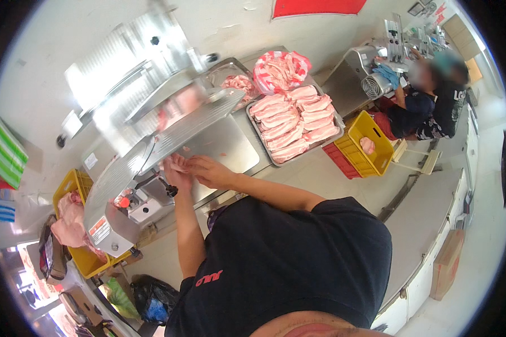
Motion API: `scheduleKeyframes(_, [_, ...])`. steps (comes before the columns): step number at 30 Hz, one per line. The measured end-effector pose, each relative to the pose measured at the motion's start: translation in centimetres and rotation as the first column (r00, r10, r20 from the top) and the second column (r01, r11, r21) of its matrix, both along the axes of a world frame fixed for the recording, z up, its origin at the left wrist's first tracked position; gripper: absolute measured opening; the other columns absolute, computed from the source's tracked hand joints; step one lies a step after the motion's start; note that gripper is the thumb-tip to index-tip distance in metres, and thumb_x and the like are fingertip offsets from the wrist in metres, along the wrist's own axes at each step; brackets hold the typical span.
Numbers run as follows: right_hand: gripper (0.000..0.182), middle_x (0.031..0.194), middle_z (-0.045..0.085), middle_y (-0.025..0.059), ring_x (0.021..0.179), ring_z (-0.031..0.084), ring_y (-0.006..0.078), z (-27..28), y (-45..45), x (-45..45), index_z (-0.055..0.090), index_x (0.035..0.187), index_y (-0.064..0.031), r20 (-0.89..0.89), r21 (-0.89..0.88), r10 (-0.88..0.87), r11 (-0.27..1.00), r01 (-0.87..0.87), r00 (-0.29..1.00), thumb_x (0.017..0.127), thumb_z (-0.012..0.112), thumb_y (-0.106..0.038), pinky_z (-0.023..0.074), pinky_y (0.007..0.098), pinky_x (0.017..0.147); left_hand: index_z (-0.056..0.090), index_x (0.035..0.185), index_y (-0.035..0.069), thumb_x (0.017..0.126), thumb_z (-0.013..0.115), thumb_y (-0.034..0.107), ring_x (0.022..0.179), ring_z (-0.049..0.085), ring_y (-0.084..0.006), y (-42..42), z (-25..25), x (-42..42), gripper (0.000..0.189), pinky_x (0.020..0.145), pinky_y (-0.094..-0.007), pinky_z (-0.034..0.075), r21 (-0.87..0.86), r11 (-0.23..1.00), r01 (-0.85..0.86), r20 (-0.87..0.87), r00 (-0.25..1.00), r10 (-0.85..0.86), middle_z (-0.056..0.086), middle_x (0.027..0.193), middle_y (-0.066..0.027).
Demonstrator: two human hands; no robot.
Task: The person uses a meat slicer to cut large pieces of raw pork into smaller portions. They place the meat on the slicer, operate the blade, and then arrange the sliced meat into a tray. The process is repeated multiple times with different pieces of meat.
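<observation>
My left hand [178, 175] holds slices of raw meat [177, 161] beside the lower edge of a metal meat slicer [185, 126]. Close against it, my right hand [206, 170] has its fingers on the same slices. A blurred block of meat [187, 101] sits on the slicer's carriage. To the right, a metal tray [274, 162] holds rows of sliced meat [278, 122]. Behind that tray, a red and white plastic bag [259, 76] lies open around more meat, and another tray [215, 76] holds meat scraps [239, 84].
A yellow crate [78, 181] with large meat cuts stands at left. Another yellow crate [354, 147], with one piece inside, sits on a red crate [341, 162] at right. Two people [421, 101] are by another slicer [388, 78]. A black plastic bag [152, 292] lies below.
</observation>
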State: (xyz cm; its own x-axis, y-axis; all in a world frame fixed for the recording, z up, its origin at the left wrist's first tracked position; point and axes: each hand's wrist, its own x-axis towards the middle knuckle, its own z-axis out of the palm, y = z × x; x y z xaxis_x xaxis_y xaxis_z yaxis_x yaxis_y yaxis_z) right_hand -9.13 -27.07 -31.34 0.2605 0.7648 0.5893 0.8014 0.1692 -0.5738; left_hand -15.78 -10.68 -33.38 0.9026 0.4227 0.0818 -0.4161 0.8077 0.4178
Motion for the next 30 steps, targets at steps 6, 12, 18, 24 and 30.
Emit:
scheduleKeyframes(6, [0.071,0.148,0.045,0.0196,0.138,0.041,0.0409,0.8,-0.6,-0.3,0.044,0.148,-0.0056,-0.046,-0.133,-0.011,0.991,0.005,0.999,0.083,0.07,-0.008,0.0357,0.0491,0.115,0.055,0.123,0.011,0.103,0.05,0.041,0.084,0.055,-0.0219,1.0,0.1,0.8,0.037,0.085,-0.04,0.052,0.019,0.915,-0.403,-0.367,0.849,0.381,0.059,0.096,-0.0062])
scheduleKeyframes(12, [0.075,0.155,0.039,0.0201,0.142,0.036,0.0431,2.1,-0.7,0.0,0.039,0.151,-0.0045,-0.1,-0.107,-0.02,0.994,0.009,0.995,0.083,0.07,-0.006,0.0333,0.0483,0.117,0.055,0.122,0.01,0.102,0.051,0.043,0.089,0.059,-0.0243,5.7,-3.5,2.4,0.039,0.086,-0.0431,0.054,0.129,0.889,-0.439,-0.163,0.875,0.456,0.06,0.1,-0.0075])
scheduleKeyframes(18, [0.073,0.155,0.038,0.0195,0.141,0.037,0.0418,1.9,-0.7,0.2,0.043,0.148,-0.0059,-0.131,-0.109,-0.05,0.993,0.036,0.99,0.081,0.072,-0.005,0.0354,0.0477,0.115,0.056,0.122,0.01,0.1,0.051,0.046,0.094,0.062,-0.0266,6.8,-4.9,2.7,0.042,0.088,-0.0461,0.056,0.223,0.906,-0.359,-0.136,0.909,0.393,0.062,0.104,-0.0088])
scheduleKeyframes(24, [0.07,0.151,0.041,0.0219,0.138,0.04,0.0437,1.8,-0.8,0.0,0.045,0.145,-0.0058,-0.134,0.048,-0.097,0.993,0.104,0.986,0.081,0.074,-0.005,0.0375,0.0507,0.113,0.058,0.116,0.008,0.101,0.05,0.047,0.089,0.064,-0.0275,3.4,-1.5,1.6,0.043,0.078,-0.0439,0.058,-0.07,0.987,0.143,-0.085,0.985,-0.149,0.062,0.096,-0.0089])
scheduleKeyframes(30, [0.061,0.143,0.048,0.0193,0.135,0.043,0.0416,1.6,-0.8,-0.1,0.054,0.137,-0.0079,0.003,0.086,-0.074,0.994,0.074,0.997,0.08,0.074,-0.004,0.0401,0.0504,0.111,0.057,0.11,0.006,0.096,0.063,0.038,0.087,0.061,-0.0268,1.3,1.1,0.6,0.035,0.073,-0.0371,0.055,-0.076,0.972,0.22,-0.09,0.97,-0.227,0.058,0.09,-0.0076])
